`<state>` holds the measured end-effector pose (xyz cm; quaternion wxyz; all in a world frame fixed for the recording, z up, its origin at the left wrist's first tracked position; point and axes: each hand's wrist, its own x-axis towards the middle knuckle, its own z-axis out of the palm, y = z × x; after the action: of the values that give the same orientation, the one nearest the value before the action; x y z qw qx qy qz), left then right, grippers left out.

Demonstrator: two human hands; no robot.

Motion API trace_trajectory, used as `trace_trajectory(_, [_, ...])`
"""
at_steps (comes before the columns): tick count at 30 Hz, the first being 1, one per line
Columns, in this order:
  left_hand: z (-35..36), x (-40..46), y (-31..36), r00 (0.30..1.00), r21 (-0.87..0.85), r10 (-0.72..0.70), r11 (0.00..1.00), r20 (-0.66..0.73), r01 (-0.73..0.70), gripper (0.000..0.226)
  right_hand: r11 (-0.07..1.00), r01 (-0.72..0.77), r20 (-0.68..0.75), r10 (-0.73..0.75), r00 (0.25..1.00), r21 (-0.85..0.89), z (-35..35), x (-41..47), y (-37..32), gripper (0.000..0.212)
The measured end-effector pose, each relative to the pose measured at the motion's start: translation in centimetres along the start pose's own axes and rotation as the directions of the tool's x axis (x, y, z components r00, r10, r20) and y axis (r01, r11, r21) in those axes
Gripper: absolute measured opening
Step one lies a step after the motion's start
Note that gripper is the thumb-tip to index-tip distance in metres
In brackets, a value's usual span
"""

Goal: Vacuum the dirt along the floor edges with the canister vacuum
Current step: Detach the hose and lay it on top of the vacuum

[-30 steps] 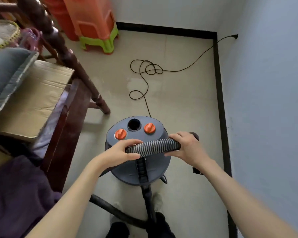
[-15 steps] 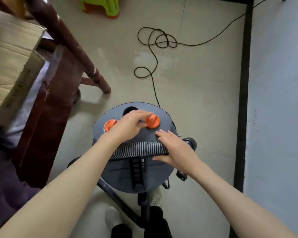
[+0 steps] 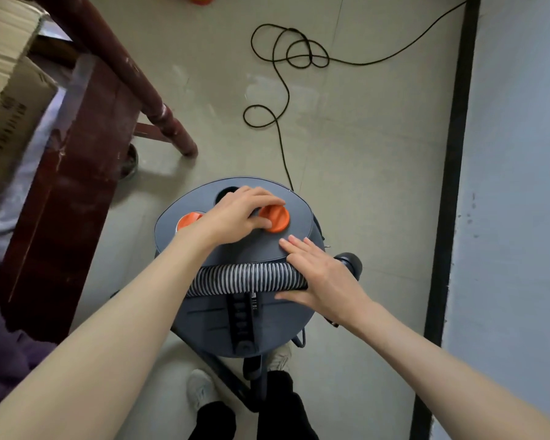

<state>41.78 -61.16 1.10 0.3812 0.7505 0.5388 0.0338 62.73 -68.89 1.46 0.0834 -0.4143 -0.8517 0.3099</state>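
Observation:
A dark grey canister vacuum (image 3: 267, 322) stands on the tiled floor right below me. Two orange knobs sit on its lid, on either side of a round opening. My left hand (image 3: 238, 214) reaches over the lid and pinches the right orange knob (image 3: 275, 219) between thumb and fingers, partly covering the left orange knob (image 3: 188, 219). A striped ribbed hose (image 3: 245, 277) lies across the lid. On the hose's right end and the lid rests my right hand (image 3: 318, 277), flat with fingers straight. The hose's black end (image 3: 350, 262) sticks out beyond it.
The black power cord (image 3: 280, 74) lies looped on the floor ahead and runs toward the wall. A black baseboard (image 3: 451, 185) lines the grey wall on the right. Dark wooden furniture (image 3: 124, 74) with a cardboard box (image 3: 7, 90) stands to the left. My shoes (image 3: 200, 389) are beneath the vacuum.
Both hands let go of the hose. My left hand moved forward onto the right orange knob, and my right hand flattened on the hose end. The view dropped closer to the vacuum.

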Motion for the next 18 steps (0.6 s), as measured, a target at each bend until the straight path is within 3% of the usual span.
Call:
trace_trajectory(10, [1.5, -1.0, 0.9, 0.975, 0.012, -0.082, 0.996, -0.205, 0.087, 0.041, 1.000, 0.010, -0.024, -0.011, 1.000, -0.004, 0.7, -0.3, 0.0, 0.052])
trace_trajectory(18, [1.9, -1.9, 1.9, 0.971, 0.001, -0.160, 0.987, -0.179, 0.163, 0.050, 1.000, -0.012, -0.010, 0.011, 1.000, -0.008, 0.7, -0.3, -0.2, 0.049])
